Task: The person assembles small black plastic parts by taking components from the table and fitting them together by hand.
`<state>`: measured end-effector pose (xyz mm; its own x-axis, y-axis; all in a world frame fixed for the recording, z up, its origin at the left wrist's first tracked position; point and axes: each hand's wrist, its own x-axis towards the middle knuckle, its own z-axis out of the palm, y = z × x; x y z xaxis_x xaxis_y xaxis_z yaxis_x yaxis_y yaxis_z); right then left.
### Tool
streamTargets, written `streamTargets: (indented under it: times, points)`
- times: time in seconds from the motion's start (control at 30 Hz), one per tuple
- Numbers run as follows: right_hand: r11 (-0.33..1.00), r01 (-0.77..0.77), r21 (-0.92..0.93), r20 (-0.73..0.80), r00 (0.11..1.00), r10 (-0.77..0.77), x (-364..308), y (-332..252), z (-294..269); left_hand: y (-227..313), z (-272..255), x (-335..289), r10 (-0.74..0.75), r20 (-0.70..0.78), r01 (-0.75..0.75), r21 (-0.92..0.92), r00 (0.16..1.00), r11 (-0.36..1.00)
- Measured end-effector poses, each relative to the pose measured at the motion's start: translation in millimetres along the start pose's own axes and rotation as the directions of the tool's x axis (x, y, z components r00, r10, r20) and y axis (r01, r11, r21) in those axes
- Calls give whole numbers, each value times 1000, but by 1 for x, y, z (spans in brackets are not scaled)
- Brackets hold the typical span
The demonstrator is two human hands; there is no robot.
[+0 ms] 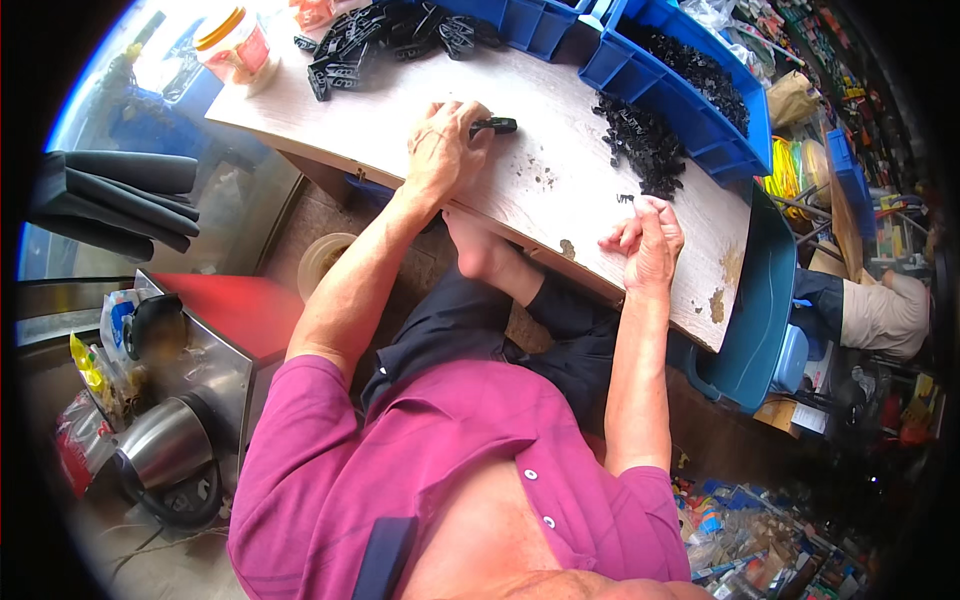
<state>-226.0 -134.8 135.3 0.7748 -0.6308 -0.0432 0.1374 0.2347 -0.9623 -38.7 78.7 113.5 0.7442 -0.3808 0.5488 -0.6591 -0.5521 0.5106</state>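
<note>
In the head view, holds a long black piece [497,126] clamped in the left hand [446,148], at the middle of the pale table [560,100]. Bends the fingers of the right hand [652,243] together at the table's near right, right by a small black part [625,199]; cannot tell whether pinching it. Has a black heap [640,145] farther off, beside a blue bin [690,128], and a dark pile [365,40] at far left, near a jar [238,55].
</note>
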Motion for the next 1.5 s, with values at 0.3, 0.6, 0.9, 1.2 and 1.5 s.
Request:
streamTargets:
  times: [0.3, 0.6, 0.9, 1.2, 1.5]
  points:
    - [1000, 8, -6, -26, 1000, -8, -1, 0, 0, 22, -13, -6, -310, 180, 357, -378, 934, 854]
    - [998, -10, -61, -35, 999, 8, 4, 3, 6, 17, 0, -4, 123, 130, -123, -8, 984, 992]
    - [996, 21, -89, -41, 999, -25, -3, 3, 4, 35, 22, 3, 204, 336, -183, -94, 920, 979]
    - [996, 55, -74, -71, 996, -60, -9, 0, 2, 39, 4, -3, 311, 429, -276, -144, 848, 950]
    - [987, -28, 160, -84, 996, 42, -7, -6, 25, 65, 19, -32, -80, 289, 277, -750, 954, 601]
